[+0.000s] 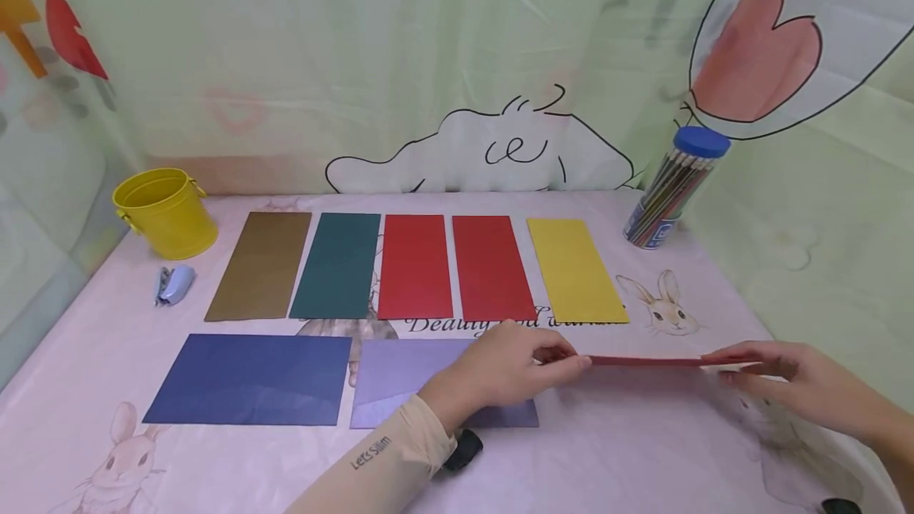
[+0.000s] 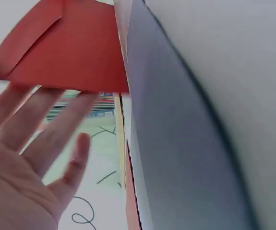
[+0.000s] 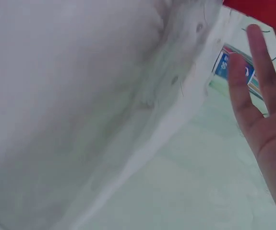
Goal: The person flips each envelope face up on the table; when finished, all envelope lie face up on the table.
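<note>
Between my two hands a red envelope (image 1: 646, 361) is held nearly edge-on above the tablecloth. My left hand (image 1: 510, 363) pinches its left end, and my right hand (image 1: 803, 379) pinches its right end. In the left wrist view the red envelope (image 2: 80, 48) shows a folded flap, with fingers of my left hand (image 2: 37, 143) spread behind its edge. Only a corner of red (image 3: 265, 12) appears in the right wrist view, above my right hand (image 3: 272, 105). Partly hidden under my left forearm lies a lavender envelope-like rectangle (image 1: 400, 371).
A blue rectangle (image 1: 250, 379) lies front left. Behind it stand in a row brown (image 1: 260, 264), green (image 1: 337, 264), two red (image 1: 416, 264) and yellow (image 1: 577, 268) ones. A yellow bucket (image 1: 178, 220), small stapler (image 1: 174, 285) and pencil tub (image 1: 674, 193) are at the sides.
</note>
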### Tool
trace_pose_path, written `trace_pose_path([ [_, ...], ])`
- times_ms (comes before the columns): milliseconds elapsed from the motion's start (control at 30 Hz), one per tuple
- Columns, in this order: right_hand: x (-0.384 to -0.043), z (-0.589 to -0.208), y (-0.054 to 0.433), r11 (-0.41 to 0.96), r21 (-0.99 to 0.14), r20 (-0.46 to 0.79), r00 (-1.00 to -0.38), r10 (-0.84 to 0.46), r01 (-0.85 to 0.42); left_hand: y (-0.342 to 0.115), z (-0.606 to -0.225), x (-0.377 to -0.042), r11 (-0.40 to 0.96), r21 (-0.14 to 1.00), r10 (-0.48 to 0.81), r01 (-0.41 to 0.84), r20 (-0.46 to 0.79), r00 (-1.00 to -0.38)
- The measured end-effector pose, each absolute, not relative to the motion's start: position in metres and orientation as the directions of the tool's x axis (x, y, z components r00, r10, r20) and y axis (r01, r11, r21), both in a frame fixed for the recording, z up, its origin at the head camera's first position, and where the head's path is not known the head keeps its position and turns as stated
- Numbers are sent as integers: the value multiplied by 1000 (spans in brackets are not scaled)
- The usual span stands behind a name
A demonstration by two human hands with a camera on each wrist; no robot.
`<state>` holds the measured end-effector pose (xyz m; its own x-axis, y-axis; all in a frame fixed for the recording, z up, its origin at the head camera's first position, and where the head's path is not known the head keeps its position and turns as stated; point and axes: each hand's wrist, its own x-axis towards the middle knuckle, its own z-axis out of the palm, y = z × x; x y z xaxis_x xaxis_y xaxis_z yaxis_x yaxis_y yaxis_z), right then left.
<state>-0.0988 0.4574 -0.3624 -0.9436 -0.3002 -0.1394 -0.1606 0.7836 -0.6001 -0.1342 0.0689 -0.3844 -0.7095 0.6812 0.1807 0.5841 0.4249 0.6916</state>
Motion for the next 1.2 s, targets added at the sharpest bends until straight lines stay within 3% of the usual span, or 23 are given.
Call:
trace_pose_path([
  [133,-99,-359,444,819,-573,-173,-978,-113,7,68,-386,-136,417,730,641,541,186,-745],
  [267,-102,-360,440,810,-584,-196,-977,-83,48,69,-388,-137,415,780,603,468,150,-783],
  [433,-106,-364,444,785,-616,-229,-968,-104,62,70,-390,-136,443,777,611,447,103,-785],
  [633,-102,-372,447,736,-677,-170,-972,-164,-6,75,-391,-133,564,672,632,480,22,-774],
  [933,-107,-368,447,810,-579,-321,-940,-119,95,78,-395,-128,646,518,665,561,-20,-747],
  [1200,-111,-368,443,847,-526,-346,-930,-128,79,79,-395,-125,706,431,650,562,-79,-756],
])
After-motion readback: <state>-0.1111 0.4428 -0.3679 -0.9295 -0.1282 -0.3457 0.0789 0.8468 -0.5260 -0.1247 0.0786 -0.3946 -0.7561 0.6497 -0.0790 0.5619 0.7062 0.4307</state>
